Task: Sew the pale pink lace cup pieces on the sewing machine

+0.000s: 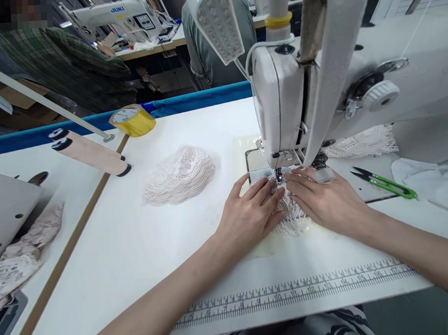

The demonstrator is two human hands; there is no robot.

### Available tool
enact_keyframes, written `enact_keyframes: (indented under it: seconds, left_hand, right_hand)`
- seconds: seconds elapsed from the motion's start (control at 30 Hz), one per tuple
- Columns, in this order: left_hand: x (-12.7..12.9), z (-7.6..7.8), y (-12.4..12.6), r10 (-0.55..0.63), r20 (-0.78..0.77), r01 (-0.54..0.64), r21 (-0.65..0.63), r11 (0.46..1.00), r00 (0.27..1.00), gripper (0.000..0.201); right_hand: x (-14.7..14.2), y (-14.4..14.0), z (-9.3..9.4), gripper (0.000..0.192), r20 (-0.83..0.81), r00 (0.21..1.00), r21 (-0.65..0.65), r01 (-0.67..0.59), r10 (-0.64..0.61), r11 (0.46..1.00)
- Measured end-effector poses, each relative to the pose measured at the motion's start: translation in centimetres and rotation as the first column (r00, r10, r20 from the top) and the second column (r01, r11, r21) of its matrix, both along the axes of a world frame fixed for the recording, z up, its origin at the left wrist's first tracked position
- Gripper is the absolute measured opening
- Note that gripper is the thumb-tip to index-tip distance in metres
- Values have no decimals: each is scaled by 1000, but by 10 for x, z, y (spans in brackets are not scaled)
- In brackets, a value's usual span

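Observation:
A piece of white lace [292, 215] lies under the presser foot [278, 175] of a white sewing machine [280, 98]. My left hand [247, 209] rests flat on the lace's left side, fingers stretched towards the foot. From the right, my right hand [326, 199] lies on the same piece with its fingers extended close to the needle area. Both hands press the lace from above, and they partly cover it. A stack of pale lace pieces [181, 175] sits on the table to the left of my left hand.
Green-handled thread snips [386, 183] lie right of my right hand. More lace [362, 143] is behind the machine's needle end. Thread cones [92, 151] and a yellow tape roll [133, 120] stand at left. A printed ruler [292, 292] runs along the front edge. Co-workers sit beyond.

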State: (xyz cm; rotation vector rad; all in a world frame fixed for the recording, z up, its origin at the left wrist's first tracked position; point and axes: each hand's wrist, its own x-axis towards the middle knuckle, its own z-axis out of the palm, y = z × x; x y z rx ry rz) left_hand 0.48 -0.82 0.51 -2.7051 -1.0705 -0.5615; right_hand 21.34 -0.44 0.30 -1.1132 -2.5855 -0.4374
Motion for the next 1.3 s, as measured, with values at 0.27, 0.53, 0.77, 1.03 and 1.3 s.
enact_keyframes:
  seconds: [0.27,0.53,0.77,1.03,1.3]
  left_hand:
    - [1,-1,-3,15,-4,-15,20,1000,1000,36]
    - [4,-1,-2,30,-2,-30,31,999,1000,37]
    - [2,-1,0,21,19,-21,46,999,1000,39]
    - [-5,6,-10,-272,-33,274,41,961,962,23]
    - [2,0,-10,-112,158,118,-31,992,981,18]
  right_hand:
    - [0,1,-1,30,0,1000,-2,5,-5,1000]
    - [0,2,-1,30,-3,1000,16,13,-13,1000]
    - [2,2,-1,33,-25,1000,45,-8,9,999]
    - [13,-3,5,26,-144,943,-19,-306,300,952]
    - [9,-1,4,18,-185,946,-2,-271,265,963]
